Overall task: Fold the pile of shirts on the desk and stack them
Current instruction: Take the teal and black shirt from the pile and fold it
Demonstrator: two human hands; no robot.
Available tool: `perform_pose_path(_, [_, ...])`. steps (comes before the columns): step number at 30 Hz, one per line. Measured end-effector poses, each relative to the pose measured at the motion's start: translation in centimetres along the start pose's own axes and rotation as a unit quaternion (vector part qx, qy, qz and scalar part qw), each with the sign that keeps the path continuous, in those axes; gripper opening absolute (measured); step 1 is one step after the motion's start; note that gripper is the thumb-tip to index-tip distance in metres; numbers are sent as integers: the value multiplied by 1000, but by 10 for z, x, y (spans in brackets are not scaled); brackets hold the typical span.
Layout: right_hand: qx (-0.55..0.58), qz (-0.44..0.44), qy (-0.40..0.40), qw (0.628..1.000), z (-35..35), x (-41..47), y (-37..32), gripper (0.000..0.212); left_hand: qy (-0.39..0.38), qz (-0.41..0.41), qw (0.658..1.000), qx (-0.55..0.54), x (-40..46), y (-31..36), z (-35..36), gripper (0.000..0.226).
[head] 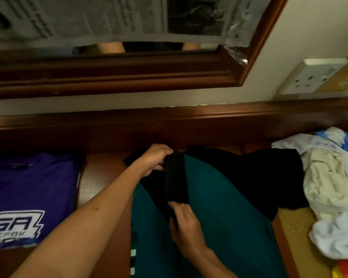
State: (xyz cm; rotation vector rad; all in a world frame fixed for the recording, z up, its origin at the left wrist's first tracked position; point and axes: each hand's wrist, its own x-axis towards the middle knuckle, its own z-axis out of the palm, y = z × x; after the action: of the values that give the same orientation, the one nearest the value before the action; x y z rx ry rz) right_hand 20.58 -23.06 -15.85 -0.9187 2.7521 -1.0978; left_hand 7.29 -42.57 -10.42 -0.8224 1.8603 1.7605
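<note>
A teal and black shirt [219,197] lies spread on the wooden desk [100,173] in the middle. Its black sleeve [176,177] is folded over the teal body. My left hand [155,159] grips the far end of that sleeve near the desk's back edge. My right hand [184,223] pinches the sleeve's near end. A folded purple shirt [28,193] with a white printed logo lies at the left. A loose pile of white, cream and coloured shirts [329,187] sits at the right.
A raised wooden back ledge [169,125] runs behind the desk. Above it hangs a mirror in a wooden frame [129,75], covered with newspaper. A wall socket [311,77] is at the upper right. A woven mat [295,233] lies under the pile.
</note>
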Motion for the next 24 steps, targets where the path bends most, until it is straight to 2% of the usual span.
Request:
perform_pose_path(3, [-39, -69, -52, 996, 22, 9, -15, 44, 72, -47, 996, -36, -8, -30, -39, 23])
perform_pose_path(7, [-79, -111, -142, 980, 44, 12, -24, 49, 126, -71, 986, -84, -15, -59, -62, 17])
perform_pose_path(9, [-94, -128, -176, 972, 51, 13, -24, 44, 137, -50, 985, -88, -15, -65, -62, 13])
perform_pose_path(11, [-100, -135, -194, 967, 51, 13, -23, 33, 174, 10, 982, -77, -13, -66, -63, 8])
perform_pose_path(12, [-99, -133, -189, 968, 48, 14, -22, 29, 216, 58, 973, -56, -13, -66, -64, 7])
perform_pose_path(14, [-81, -120, -143, 979, 40, 21, -19, 27, 330, 128, 935, -7, -21, -68, -68, 12])
perform_pose_path(16, [-68, -102, -87, 989, 32, 42, -13, 26, 415, 107, 903, 9, -39, -81, -68, 16])
perform_pose_path(18, [-91, -104, -61, 989, 31, 76, -4, 23, 414, 32, 909, 28, -56, -105, -56, 18])
perform_pose_path(19, [-106, -116, -74, 985, 31, 96, -3, 25, 395, 14, 916, 72, -63, -120, -45, 16])
perform_pose_path(21, [-142, -162, -169, 962, 36, 132, -6, 35, 351, 42, 921, 161, -77, -147, -22, 14])
perform_pose_path(23, [-202, -224, -318, 899, 43, 158, -9, 44, 311, 98, 914, 240, -86, -172, -7, 28])
perform_pose_path(24, [-247, -244, -367, 863, 46, 169, -8, 48, 292, 110, 905, 288, -88, -182, -4, 34])
